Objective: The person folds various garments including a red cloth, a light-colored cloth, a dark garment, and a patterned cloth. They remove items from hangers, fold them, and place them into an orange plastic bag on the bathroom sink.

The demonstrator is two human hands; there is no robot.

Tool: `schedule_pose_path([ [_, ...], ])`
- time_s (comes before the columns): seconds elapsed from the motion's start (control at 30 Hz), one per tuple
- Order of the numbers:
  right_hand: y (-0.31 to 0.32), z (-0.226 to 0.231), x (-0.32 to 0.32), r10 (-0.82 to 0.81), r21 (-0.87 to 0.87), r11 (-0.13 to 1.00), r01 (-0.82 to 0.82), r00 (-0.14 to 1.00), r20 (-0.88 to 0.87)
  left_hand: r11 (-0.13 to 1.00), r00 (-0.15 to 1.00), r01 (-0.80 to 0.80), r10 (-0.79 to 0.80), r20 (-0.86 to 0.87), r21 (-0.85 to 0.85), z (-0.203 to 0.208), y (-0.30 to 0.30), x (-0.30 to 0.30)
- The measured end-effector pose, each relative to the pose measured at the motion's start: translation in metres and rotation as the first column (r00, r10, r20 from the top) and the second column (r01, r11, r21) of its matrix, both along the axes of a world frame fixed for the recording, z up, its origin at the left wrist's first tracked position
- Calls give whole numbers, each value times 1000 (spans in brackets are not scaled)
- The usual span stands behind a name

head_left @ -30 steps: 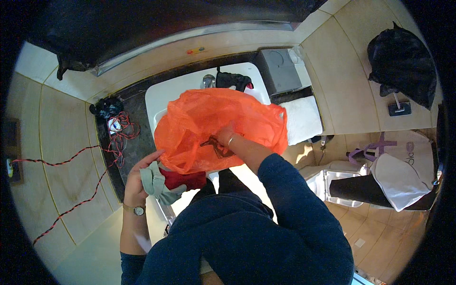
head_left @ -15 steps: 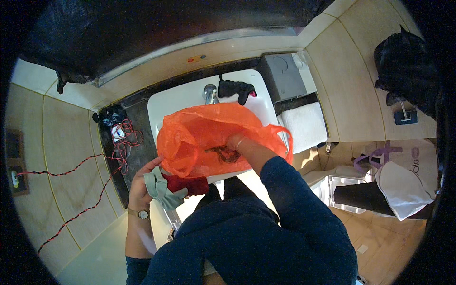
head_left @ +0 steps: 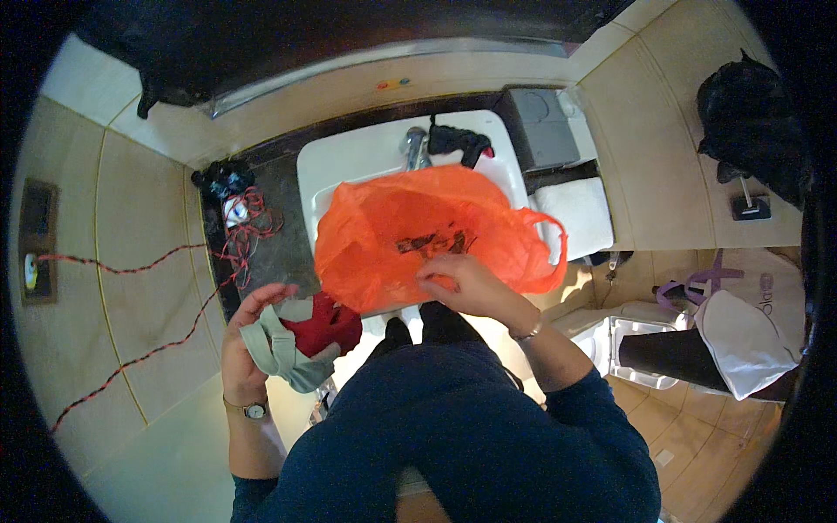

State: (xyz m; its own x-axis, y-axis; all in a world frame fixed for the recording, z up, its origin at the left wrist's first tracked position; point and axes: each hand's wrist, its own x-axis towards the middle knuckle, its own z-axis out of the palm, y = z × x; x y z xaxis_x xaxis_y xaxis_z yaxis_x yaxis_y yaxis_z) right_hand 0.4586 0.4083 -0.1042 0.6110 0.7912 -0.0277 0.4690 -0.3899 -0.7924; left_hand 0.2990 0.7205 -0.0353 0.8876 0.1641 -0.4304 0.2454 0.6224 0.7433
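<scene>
An orange plastic bag [head_left: 366, 231] lies spread open over the white sink. Inside it is a dark patterned item [head_left: 436, 241], crumpled and too unclear to name. My right hand [head_left: 471, 283] is at the bag's near edge, fingers curled and closed on the plastic. To the left of the bag, my left hand [head_left: 246, 344] holds a pale green cloth [head_left: 292, 353] bunched together with a dark red cloth [head_left: 327, 324]. Its fingertips point up past the cloths, and part of its grip is hidden by them.
Behind the bag are the sink [head_left: 316, 166], the faucet [head_left: 416, 148] and a black cloth item [head_left: 460, 142]. A grey box [head_left: 539, 131] and folded white towel [head_left: 575, 213] stand right. Red-and-black twisted cord [head_left: 248, 222] lies on the dark counter and runs to the left wall.
My right hand has come out from inside the bag to its near edge. My left hand, with the cloths, has drawn away from the bag. The view has shifted slightly.
</scene>
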Motion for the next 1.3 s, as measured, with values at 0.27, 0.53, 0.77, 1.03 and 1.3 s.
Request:
schedule_pose_path([
  [0.27, 47, 27, -77, 198, 96, 978, -186, 971, -135, 998, 995, -24, 18, 98, 63, 50, -19, -24],
  [0.53, 29, -8, -120, 103, 218, 975, -52, 968, -230, 967, 939, -222, 176, 297, 128, 70, -59, -65],
  [0.77, -128, 43, -125, -17, 341, 899, 274, 801, -598, 986, 947, -117, 146, 285, -115, 62, -108, -76],
  [1.03, -278, 143, -190, 109, 555, 190, 810, 545, -831, 985, 959, 160, -138, 249, -69, 55, -246, -36],
  [1.3, -373, 185, -255, 127, 484, -272, 832, 530, -839, 912, 895, 406, -409, 179, 56, -1, -344, -29],
])
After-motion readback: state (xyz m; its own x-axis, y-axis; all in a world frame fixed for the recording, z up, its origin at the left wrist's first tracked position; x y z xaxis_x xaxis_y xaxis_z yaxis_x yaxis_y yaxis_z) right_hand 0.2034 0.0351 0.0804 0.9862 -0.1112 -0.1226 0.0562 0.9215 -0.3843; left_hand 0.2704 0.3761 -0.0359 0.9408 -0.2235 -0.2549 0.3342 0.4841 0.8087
